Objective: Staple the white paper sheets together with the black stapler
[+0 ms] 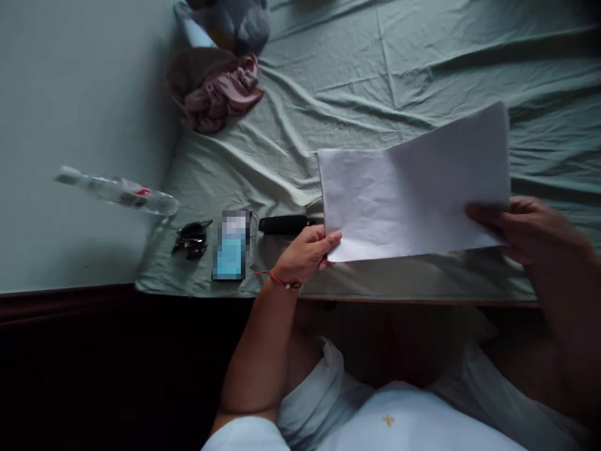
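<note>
Between my two hands I hold a white stack of paper point(413, 188) above the near edge of the cloth-covered surface. It is bent across the middle, its right part raised higher than its left. My left hand point(307, 250), with a red string bracelet at the wrist, pinches the lower left corner, thumb on top. My right hand point(530, 225) grips the lower right edge, its thumb lying over the sheet and its other fingers mostly hidden behind. Just left of the paper lies a black cylindrical object point(284, 225), close to my left hand.
A phone point(231, 245) and dark sunglasses point(191, 240) lie on the green cloth point(291, 138) at left. A clear plastic bottle point(122, 193) stands by the wall point(79, 113). Farther back is a crumpled pink cloth point(220, 91), with a bag-like bundle point(239, 25) behind it.
</note>
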`<state>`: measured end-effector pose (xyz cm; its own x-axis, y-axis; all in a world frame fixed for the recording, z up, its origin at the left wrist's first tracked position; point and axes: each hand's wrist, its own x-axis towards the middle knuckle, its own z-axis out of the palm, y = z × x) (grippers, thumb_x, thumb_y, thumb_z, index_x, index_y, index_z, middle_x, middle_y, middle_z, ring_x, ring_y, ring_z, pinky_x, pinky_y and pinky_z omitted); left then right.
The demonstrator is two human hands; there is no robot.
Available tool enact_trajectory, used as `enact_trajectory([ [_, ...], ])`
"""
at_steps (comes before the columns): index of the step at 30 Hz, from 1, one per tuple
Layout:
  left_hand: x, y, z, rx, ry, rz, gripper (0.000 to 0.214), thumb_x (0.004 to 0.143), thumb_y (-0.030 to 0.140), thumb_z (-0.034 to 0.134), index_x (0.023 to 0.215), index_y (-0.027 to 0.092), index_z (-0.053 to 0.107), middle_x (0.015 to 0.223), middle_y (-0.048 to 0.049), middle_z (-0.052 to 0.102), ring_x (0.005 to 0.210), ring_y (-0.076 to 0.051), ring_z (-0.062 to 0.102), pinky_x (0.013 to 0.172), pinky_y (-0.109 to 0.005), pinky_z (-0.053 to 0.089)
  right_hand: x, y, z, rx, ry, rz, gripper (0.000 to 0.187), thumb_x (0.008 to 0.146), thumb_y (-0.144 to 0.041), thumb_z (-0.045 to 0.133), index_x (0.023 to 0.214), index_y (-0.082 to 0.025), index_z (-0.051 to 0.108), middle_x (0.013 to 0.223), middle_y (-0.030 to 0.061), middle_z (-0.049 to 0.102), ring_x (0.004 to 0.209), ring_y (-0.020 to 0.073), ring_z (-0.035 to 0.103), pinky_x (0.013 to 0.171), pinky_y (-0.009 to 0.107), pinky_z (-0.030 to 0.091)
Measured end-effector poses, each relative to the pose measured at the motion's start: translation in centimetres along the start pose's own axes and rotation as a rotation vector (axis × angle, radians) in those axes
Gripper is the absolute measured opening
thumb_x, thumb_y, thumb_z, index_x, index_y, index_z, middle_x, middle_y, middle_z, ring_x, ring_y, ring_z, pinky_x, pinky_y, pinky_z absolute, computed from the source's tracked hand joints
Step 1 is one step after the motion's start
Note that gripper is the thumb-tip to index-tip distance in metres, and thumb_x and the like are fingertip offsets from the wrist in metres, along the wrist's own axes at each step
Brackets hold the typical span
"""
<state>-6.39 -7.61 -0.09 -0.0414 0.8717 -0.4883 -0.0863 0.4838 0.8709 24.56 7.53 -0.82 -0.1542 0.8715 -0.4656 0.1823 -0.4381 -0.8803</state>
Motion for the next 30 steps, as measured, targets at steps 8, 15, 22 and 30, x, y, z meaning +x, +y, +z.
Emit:
enact_trajectory([
  [8,-0.6,0.0,0.5,-0.156,-0.056,-0.001,0.05,0.071,0.054,0.086,0.083,0.012,0.061,0.067,0.0008,0.06,0.046,-0.003,0.046,0.04,-0.016,0.031,-1.6,-1.4,0.6,-0.051,0.133,0.004,0.04,0.043,-0.047,0.079,0.069,-0.021,0.062,0.064,0.0024,0.055,0.043,0.0075,0.043,0.031,0.018,0.025],
  [15,-0.9,-0.4,-0.2,-0.175,-0.011,-0.013,0.043,0.074,0.047,0.085,0.086,0.014,0.06,0.066,0.0,0.062,0.05,-0.007,0.052,0.038,-0.017,0.026,-1.2,-1.4,1.2,-0.031,0.01,0.012,0.043,0.031,-0.047,0.081,0.054,-0.018,0.058,0.054,0.002,0.047,0.042,0.0055,0.039,0.034,0.019,0.028],
  [22,-1.7,-0.5,-0.3,-0.215,0.019,-0.006,0.055,0.073,0.042,0.089,0.109,0.015,0.058,0.077,0.0001,0.068,0.051,-0.005,0.051,0.051,-0.019,0.046,-1.4,-2.1,1.8,0.014,0.017,0.017,0.036,0.036,-0.04,0.081,0.058,-0.02,0.062,0.062,0.004,0.054,0.047,0.0085,0.047,0.035,0.019,0.032],
  [30,-2.8,0.2,-1.1,0.062,0.273,0.085,0.034,0.083,0.044,0.077,0.093,0.014,0.065,0.06,-0.0009,0.067,0.046,-0.008,0.051,0.043,-0.018,0.037,-0.9,-0.9,1.7,0.064,0.045,-0.081,0.04,0.043,-0.042,0.08,0.071,-0.018,0.063,0.076,0.0029,0.059,0.06,0.01,0.054,0.056,0.024,0.045],
])
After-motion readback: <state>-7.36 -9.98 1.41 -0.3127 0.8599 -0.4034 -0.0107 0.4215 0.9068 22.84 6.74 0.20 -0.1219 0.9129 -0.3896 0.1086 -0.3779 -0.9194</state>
